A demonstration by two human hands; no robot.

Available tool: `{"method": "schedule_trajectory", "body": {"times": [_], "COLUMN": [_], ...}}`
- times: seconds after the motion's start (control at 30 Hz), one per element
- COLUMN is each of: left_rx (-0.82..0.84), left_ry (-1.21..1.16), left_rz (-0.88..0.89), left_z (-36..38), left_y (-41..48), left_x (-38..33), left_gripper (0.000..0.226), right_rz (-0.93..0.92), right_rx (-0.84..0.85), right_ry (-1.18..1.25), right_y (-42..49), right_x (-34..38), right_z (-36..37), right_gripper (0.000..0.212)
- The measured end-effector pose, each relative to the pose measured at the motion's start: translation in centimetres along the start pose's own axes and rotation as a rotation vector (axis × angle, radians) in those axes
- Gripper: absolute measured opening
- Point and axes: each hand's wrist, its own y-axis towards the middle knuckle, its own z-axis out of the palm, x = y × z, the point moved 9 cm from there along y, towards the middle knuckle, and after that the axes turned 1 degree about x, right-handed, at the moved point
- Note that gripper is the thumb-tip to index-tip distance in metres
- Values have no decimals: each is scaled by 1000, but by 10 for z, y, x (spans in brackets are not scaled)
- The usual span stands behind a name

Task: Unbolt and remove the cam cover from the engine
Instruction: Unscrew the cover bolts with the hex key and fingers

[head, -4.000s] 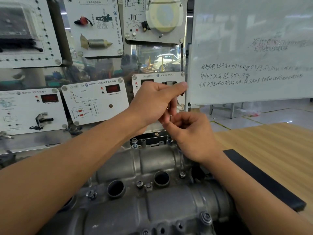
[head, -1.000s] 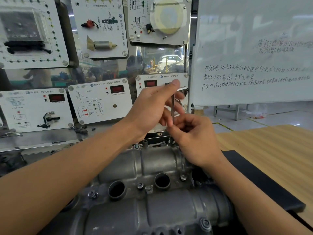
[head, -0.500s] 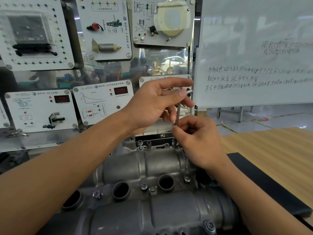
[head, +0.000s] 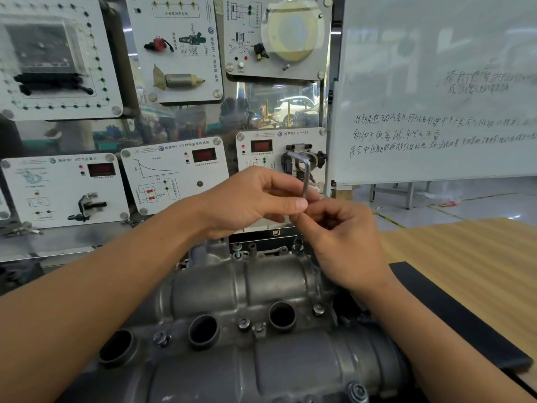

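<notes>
The grey metal cam cover fills the lower middle, with round plug holes and several bolts along its edges. An L-shaped hex key stands upright over the far right bolt, its short arm pointing left at the top. My left hand pinches the key's shaft between thumb and fingers. Just below it, my right hand curls its fingers round the lower shaft. The key's tip is hidden behind my right hand.
White training panels with sensors stand behind the engine. A whiteboard stands at the right. A wooden table with a black mat lies to the right of the engine.
The key's short arm has swung round to point left and now shows above my hands. My left hand has slid down onto the shaft. The camera has drifted slightly.
</notes>
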Motion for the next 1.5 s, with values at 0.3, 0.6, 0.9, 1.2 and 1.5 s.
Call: {"method": "schedule_trajectory", "body": {"times": [0.3,0.6,0.9,1.2,1.5], "left_rx": [-91,-194,-257,-109,-134], "left_ry": [-24,21,54,25,45], "left_rz": [137,210,251,207,192], "left_z": [-1,-8,-10,-1,-2], "left_y": [-2,-4,-7,-10,-9], "left_x": [-17,-25,-30,-32,-30], "left_gripper": [20,16,14,21,22], "right_rz": [0,42,47,38,-14], "right_rx": [38,-50,-46,-35,-13], "right_ry": [-23,37,52,25,-46], "right_y": [0,-1,-3,-2,-1], "right_x": [0,-6,-7,-4,-4], "right_z": [2,-5,-5,-4,-2], "right_gripper": [27,19,17,18,20]}}
